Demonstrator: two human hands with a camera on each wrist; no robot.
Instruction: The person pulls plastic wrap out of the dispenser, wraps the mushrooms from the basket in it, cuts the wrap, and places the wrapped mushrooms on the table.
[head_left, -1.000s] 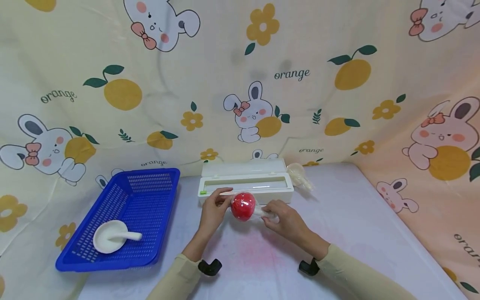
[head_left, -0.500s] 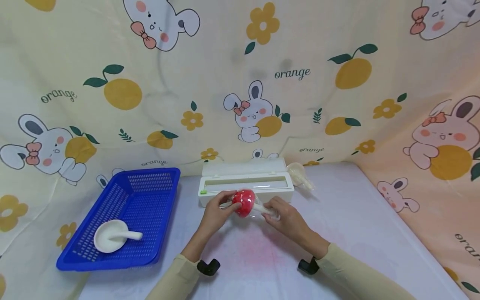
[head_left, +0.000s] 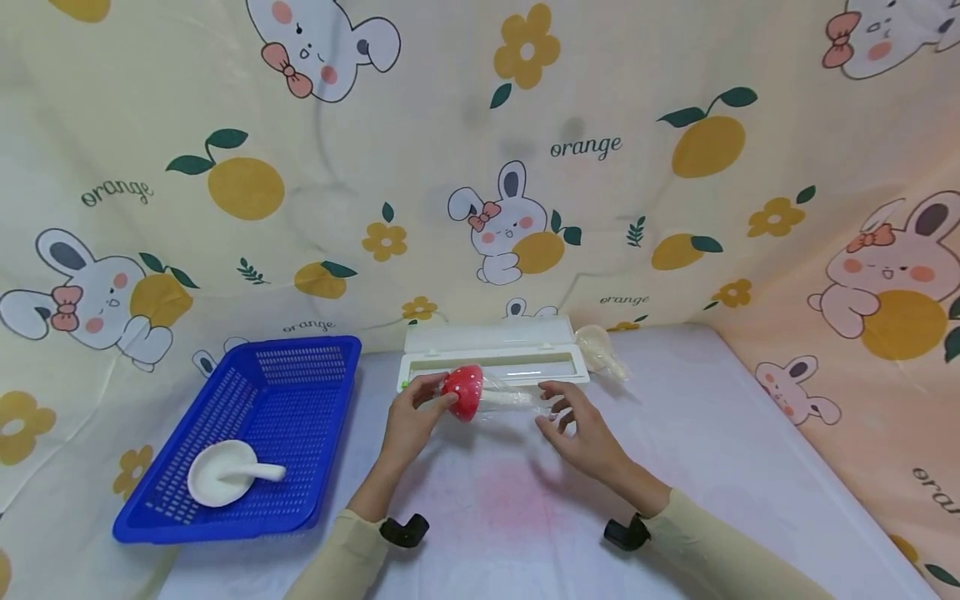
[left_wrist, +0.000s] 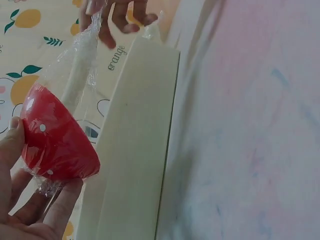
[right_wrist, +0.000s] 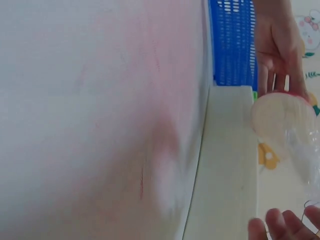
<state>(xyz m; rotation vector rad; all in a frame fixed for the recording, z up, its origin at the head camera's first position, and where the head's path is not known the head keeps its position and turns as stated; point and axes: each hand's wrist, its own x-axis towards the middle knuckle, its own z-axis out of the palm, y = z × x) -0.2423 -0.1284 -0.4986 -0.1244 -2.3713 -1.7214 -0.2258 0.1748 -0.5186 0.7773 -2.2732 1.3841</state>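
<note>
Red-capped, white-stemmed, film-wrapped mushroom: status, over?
Left hand holds mushroom by cap. Right hand loosely curved beside stem end, contact unclear. Open white rectangular box beyond, seemingly not blocking.

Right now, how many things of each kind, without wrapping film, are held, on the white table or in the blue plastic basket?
Blue rectangular plastic basket: 1
White long lidded box: 1
Round-headed pieces with pale handles: 3 (held red-capped one, wrapped one beside the box, white-faced one in the basket)
Total: 5

Gap between basket [head_left: 292,408] and box [head_left: 495,357]
</note>
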